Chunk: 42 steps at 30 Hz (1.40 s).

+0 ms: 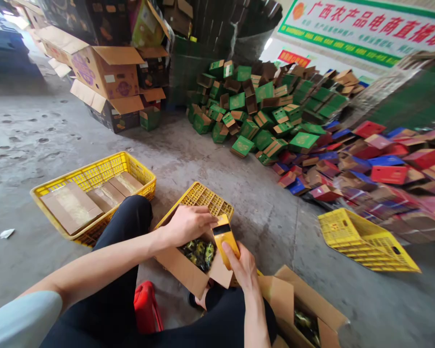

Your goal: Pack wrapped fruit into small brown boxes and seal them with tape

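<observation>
Packing is looking barely started: left hand (188,223) and right hand (242,266) are both gripping a small yellow cardboard carton (226,239) over the open brown cardboard box (195,263) of dark fruit, piles of green and red folded cartons (297,130) waiting.

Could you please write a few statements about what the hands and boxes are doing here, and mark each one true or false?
1. Both hands hold the small yellow box over an open cardboard box. True: the left hand grips its top and the right hand its lower side.
2. The open cardboard box is empty. False: dark, greenish items lie inside it.
3. The yellow crate on the left holds flat brown cardboard pieces. True.
4. The pile of small boxes by the wall is all yellow. False: the green boxes lie at the back, the red and blue boxes nearer.
5. The yellow crate on the right stands upright and full. False: it lies tipped over.
</observation>
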Each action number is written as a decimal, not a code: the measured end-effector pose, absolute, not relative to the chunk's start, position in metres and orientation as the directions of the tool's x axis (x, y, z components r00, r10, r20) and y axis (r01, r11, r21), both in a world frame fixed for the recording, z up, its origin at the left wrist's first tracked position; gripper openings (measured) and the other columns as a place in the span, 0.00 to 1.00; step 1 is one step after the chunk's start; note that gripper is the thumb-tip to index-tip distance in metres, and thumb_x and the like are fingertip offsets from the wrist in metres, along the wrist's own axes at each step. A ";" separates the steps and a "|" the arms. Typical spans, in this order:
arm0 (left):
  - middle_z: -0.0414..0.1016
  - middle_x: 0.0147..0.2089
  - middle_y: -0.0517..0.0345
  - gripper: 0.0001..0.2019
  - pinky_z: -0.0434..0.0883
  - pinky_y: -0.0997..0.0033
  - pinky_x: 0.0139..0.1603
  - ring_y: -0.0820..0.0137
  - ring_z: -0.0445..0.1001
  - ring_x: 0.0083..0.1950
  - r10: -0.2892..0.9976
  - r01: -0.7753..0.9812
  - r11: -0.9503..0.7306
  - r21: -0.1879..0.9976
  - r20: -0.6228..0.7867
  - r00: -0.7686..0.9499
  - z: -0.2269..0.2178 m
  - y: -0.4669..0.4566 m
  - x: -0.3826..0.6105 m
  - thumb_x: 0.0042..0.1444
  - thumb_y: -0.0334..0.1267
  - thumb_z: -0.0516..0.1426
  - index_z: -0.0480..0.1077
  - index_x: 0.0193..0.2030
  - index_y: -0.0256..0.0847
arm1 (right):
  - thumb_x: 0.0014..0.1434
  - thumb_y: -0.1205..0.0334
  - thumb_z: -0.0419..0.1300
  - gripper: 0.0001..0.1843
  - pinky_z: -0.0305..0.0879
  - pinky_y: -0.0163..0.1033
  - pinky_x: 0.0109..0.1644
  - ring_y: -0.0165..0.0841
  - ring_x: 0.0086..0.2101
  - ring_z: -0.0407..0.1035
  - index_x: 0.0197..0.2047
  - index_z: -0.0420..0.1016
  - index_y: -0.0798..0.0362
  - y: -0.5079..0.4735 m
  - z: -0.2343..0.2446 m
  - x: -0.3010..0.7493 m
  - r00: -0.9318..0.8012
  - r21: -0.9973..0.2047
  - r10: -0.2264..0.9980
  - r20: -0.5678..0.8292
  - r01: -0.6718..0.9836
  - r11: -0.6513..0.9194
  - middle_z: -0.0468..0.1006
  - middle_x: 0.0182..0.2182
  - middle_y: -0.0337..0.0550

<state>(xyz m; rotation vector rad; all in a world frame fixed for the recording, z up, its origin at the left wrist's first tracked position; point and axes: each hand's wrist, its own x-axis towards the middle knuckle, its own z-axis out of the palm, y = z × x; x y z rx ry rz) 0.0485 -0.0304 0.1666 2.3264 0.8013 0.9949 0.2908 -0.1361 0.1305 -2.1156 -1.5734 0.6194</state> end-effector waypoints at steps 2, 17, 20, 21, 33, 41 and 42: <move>0.74 0.32 0.57 0.17 0.69 0.76 0.37 0.73 0.75 0.33 0.581 0.347 -0.809 0.475 0.551 0.599 0.170 -0.034 0.057 0.74 0.44 0.50 0.80 0.46 0.42 | 0.61 0.32 0.54 0.28 0.70 0.42 0.40 0.46 0.38 0.79 0.35 0.78 0.48 -0.128 0.140 0.288 0.310 -0.557 0.947 -0.091 0.772 -0.306 0.85 0.32 0.50; 0.80 0.34 0.55 0.17 0.71 0.75 0.38 0.70 0.78 0.35 0.776 -0.046 -0.401 0.915 0.366 0.513 0.201 -0.007 0.075 0.68 0.49 0.58 0.79 0.40 0.36 | 0.72 0.39 0.43 0.36 0.68 0.48 0.52 0.53 0.51 0.77 0.59 0.75 0.60 -0.028 0.119 0.325 0.554 -0.127 0.827 -0.099 0.817 -0.562 0.81 0.50 0.69; 0.81 0.34 0.54 0.21 0.72 0.74 0.39 0.69 0.77 0.35 0.794 -0.079 -0.232 0.970 0.236 0.560 0.188 0.007 0.066 0.67 0.53 0.58 0.79 0.39 0.34 | 0.74 0.49 0.48 0.26 0.65 0.46 0.56 0.50 0.54 0.77 0.60 0.73 0.60 -0.001 0.090 0.339 0.462 -0.057 0.871 -0.168 0.877 -0.477 0.82 0.51 0.67; 0.81 0.34 0.54 0.22 0.72 0.74 0.39 0.69 0.77 0.35 0.790 -0.070 -0.204 0.977 0.206 0.577 0.183 0.010 0.063 0.67 0.55 0.58 0.79 0.38 0.34 | 0.73 0.51 0.51 0.24 0.64 0.46 0.58 0.50 0.54 0.77 0.59 0.74 0.60 0.007 0.078 0.342 0.447 -0.059 0.872 -0.198 0.883 -0.466 0.82 0.51 0.67; 0.83 0.37 0.47 0.37 0.76 0.69 0.42 0.65 0.81 0.38 0.748 0.001 0.046 0.999 -0.035 0.663 0.168 0.025 0.063 0.61 0.71 0.55 0.81 0.42 0.32 | 0.68 0.53 0.64 0.20 0.75 0.53 0.55 0.41 0.51 0.75 0.59 0.74 0.53 0.046 -0.010 0.355 0.176 -0.329 0.826 -0.535 0.858 -0.396 0.76 0.57 0.48; 0.82 0.35 0.47 0.39 0.75 0.69 0.40 0.66 0.80 0.35 0.732 -0.013 0.055 0.998 -0.031 0.680 0.171 0.014 0.062 0.59 0.73 0.54 0.81 0.40 0.32 | 0.72 0.52 0.47 0.24 0.67 0.49 0.65 0.41 0.62 0.69 0.64 0.74 0.46 0.001 0.095 0.321 -0.104 -0.931 0.985 -0.135 0.355 -0.090 0.76 0.62 0.48; 0.83 0.35 0.47 0.39 0.75 0.70 0.40 0.66 0.80 0.35 0.731 -0.020 0.057 0.998 -0.028 0.682 0.171 0.011 0.060 0.60 0.73 0.54 0.81 0.40 0.32 | 0.71 0.48 0.50 0.24 0.66 0.52 0.65 0.43 0.61 0.70 0.61 0.76 0.47 -0.013 0.108 0.311 -0.161 -0.992 0.987 -0.031 0.125 -0.011 0.77 0.61 0.50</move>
